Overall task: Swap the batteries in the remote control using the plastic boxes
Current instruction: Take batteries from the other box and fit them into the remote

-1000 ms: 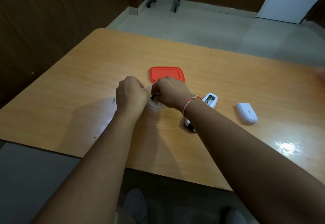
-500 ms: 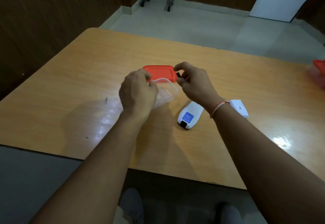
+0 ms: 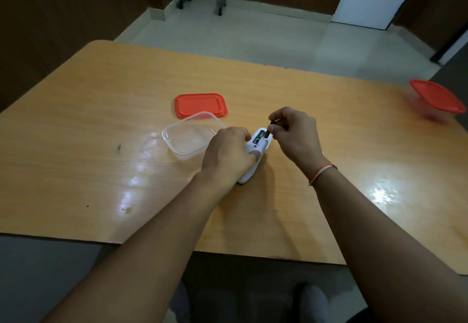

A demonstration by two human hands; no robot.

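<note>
The white remote control [image 3: 258,145] lies on the wooden table [image 3: 101,109] with its battery compartment open and facing up. My left hand [image 3: 229,155] grips the remote's body and holds it down. My right hand [image 3: 293,135] pinches a small dark battery [image 3: 270,128] by its upper end, with the lower end at the open compartment. An open clear plastic box [image 3: 188,135] stands just left of my left hand. It looks empty. Its red lid [image 3: 200,105] lies flat behind it.
A second plastic box with a red lid on [image 3: 436,98] stands at the table's far right edge. The remote's battery cover is hidden from view. Beyond the table are a tiled floor, a wheeled stand and dark wood walls.
My left hand let go of the clear box and took hold of the remote. My right hand carried the battery from above the box to the remote's open compartment.
</note>
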